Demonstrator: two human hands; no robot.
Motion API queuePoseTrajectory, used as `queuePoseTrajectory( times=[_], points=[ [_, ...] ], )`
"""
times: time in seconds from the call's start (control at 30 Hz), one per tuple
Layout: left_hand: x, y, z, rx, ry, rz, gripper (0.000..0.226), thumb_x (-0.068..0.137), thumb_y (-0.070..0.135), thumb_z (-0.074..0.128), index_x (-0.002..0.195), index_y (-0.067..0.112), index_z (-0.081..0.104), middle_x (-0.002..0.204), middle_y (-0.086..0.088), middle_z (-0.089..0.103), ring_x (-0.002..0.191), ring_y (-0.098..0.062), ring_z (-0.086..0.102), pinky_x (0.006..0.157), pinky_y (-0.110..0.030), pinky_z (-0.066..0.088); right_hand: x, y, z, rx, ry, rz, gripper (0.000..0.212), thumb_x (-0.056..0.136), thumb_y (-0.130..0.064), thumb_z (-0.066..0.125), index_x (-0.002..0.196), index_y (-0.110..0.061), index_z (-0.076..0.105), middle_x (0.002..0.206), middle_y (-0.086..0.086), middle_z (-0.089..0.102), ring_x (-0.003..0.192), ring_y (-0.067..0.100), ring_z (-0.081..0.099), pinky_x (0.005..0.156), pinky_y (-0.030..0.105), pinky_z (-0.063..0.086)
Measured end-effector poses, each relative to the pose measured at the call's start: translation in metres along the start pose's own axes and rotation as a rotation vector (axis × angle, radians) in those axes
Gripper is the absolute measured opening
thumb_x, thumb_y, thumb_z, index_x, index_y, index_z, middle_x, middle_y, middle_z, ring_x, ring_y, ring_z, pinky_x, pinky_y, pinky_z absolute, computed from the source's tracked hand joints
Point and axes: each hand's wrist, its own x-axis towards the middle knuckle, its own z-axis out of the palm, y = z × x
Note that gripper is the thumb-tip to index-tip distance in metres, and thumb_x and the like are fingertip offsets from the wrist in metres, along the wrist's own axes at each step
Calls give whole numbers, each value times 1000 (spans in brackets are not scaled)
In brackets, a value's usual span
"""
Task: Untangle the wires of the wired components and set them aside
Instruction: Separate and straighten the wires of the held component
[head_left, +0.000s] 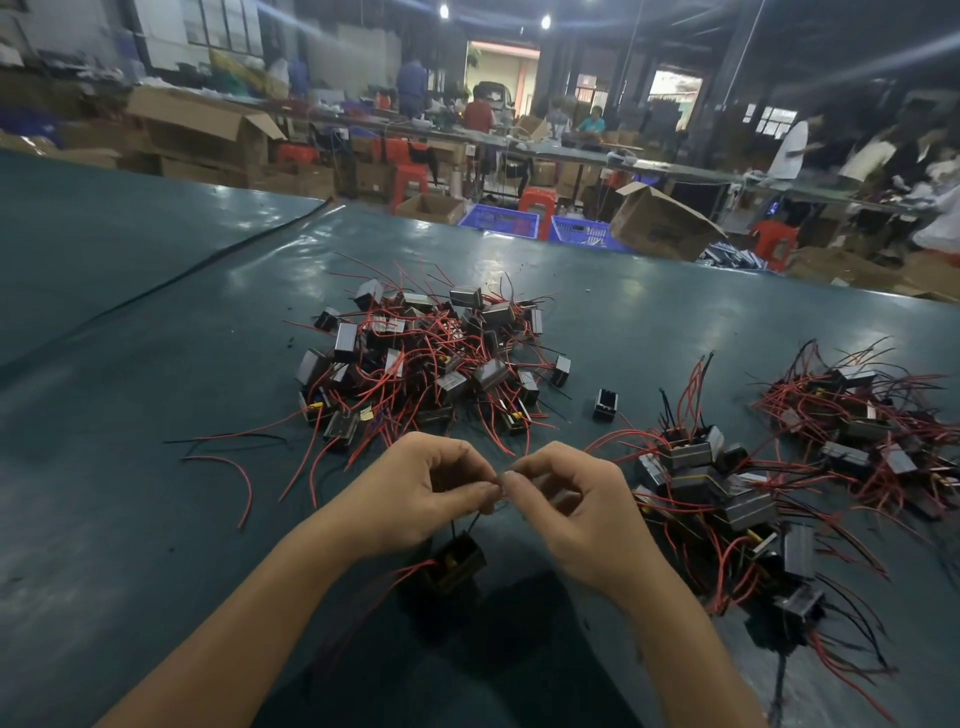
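Component (454, 564), a small black block with a yellow patch, hangs just below the left grip (431, 488), over the near middle of the dark green counter (156, 364). Its thin black wires (470, 522) run up from the block into that grip, whose curled thumb and forefinger pinch them at the top. The right grip (566, 499) is just right of the left, fingers also curled. Its thumb and forefinger tips touch the left grip's tips and pinch the same spot on the wires, where the strand is too thin and blurred to follow. The block's red wires (410, 569) trail off to the left below the left wrist, and neither grip holds them.

Farther off, in the middle of the counter, lies a tangled pile (431, 358) of like blocks, with red and black leads crossing every way. A single block (605, 404) sits alone just right of it. A second heap (727, 499) lies near, to the right of the right grip, and a third heap (872, 431) lies farther right. A loose red wire (234, 467) curves on the counter left of the grips. Beyond the far edge stand cardboard boxes (665, 223) and blue crates (501, 221).
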Motion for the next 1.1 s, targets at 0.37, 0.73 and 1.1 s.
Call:
queuePoseTrajectory(
  times=[0.37,0.73,1.1],
  points=[
    [-4,-6,18,742,169,406,8,86,22,64,87,15,68,82,4,68,73,-19,63,63,-37,55,5,-12,10,509,52,911,16,86,-15,62,69,-13,64,57,-3,56,41,9,55,47,21,37],
    [0,-14,9,254,159,123,6,88,16,69,88,21,72,76,10,69,72,-11,65,69,-30,54,-1,10,6,-242,51,-92,9,90,-20,69,92,-13,73,84,-8,65,73,7,60,67,28,52],
    [-3,-12,12,680,181,339,6,85,21,68,89,18,69,84,9,69,75,-12,65,64,-30,54,4,0,21,130,8,463,35,95,-18,59,63,-4,62,56,5,55,50,21,52,50,35,43]
  ],
)
